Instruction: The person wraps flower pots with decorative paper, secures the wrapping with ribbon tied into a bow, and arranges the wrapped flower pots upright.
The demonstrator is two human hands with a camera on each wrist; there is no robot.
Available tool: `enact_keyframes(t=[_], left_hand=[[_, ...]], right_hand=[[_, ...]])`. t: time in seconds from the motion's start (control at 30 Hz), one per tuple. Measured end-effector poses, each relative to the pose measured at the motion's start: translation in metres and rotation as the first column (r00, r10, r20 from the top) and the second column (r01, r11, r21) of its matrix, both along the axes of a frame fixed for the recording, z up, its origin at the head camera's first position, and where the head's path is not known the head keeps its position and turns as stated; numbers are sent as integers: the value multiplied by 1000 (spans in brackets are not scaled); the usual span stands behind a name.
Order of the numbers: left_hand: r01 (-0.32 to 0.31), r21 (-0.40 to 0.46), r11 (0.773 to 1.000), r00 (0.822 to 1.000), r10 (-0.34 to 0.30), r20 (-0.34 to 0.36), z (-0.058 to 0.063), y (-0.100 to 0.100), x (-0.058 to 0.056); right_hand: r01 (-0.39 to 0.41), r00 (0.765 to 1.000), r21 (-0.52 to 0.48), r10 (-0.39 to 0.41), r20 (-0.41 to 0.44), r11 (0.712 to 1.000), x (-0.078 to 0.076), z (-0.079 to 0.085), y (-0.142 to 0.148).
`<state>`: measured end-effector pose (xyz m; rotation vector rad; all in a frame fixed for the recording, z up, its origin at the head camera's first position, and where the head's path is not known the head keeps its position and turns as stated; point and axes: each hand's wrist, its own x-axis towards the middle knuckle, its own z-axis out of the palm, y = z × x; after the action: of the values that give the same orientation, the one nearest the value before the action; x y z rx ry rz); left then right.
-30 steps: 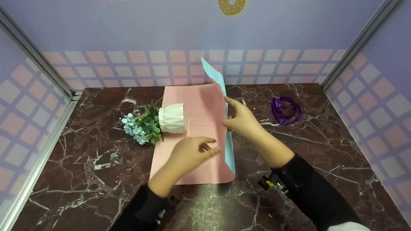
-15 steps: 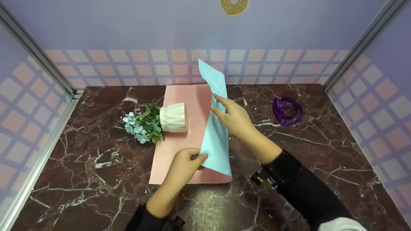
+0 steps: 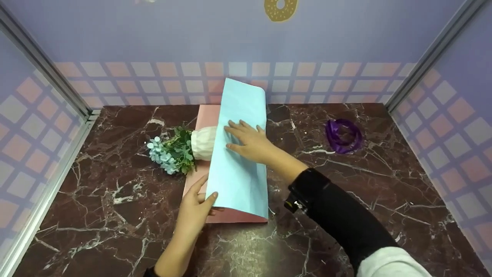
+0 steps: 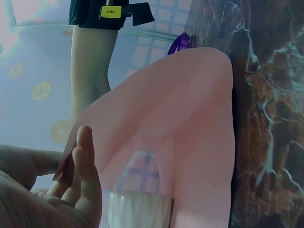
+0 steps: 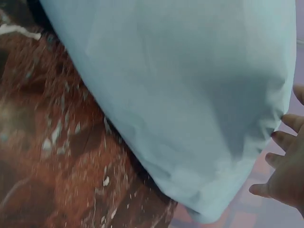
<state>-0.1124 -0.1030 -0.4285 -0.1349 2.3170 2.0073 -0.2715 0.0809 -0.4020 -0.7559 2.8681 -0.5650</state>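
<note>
A sheet of wrapping paper (image 3: 238,181), blue on one face and pink on the other, is folded leftward over the base of a white flowerpot (image 3: 203,142). The pot lies on its side, its blue flowers (image 3: 161,154) and green leaves pointing left. At the near corner of the fold my left hand (image 3: 194,209) pinches the paper's edge between thumb and fingers. My right hand (image 3: 250,142) rests on the blue face with fingers spread. From the left wrist, the pink inner face (image 4: 199,118) arches over the white pot (image 4: 140,209).
A coil of purple ribbon (image 3: 343,135) lies on the dark marbled table (image 3: 369,184) to the right. Tiled-pattern walls (image 3: 315,77) stand behind and at both sides. The paper's far corner rises in front of the back wall.
The paper's right side has swung over to the left, so its blue face now covers the pot's base. Both hands moved left with it; the left hand took hold of the edge.
</note>
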Motion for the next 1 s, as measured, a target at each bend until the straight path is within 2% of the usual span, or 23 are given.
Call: enact_keyframes(t=[0.13, 0.23, 0.47, 0.77, 1.0], left_hand=[[-37, -66, 997, 999, 37, -9, -4, -11, 6], [-48, -77, 996, 999, 49, 4, -6, -18, 11], [-79, -135, 988, 995, 86, 47, -11, -32, 22], [-114, -191, 975, 987, 133, 89, -19, -41, 25], [-113, -221, 969, 983, 142, 120, -28, -46, 24]], right_hand=[[-43, 999, 50, 43, 6, 998, 0, -9, -19], [-72, 997, 84, 72, 1, 994, 2, -14, -32], [-98, 995, 119, 101, -14, 988, 5, -17, -49], [-90, 996, 123, 92, -11, 988, -1, -17, -55], [-77, 997, 145, 79, -11, 986, -7, -17, -56]])
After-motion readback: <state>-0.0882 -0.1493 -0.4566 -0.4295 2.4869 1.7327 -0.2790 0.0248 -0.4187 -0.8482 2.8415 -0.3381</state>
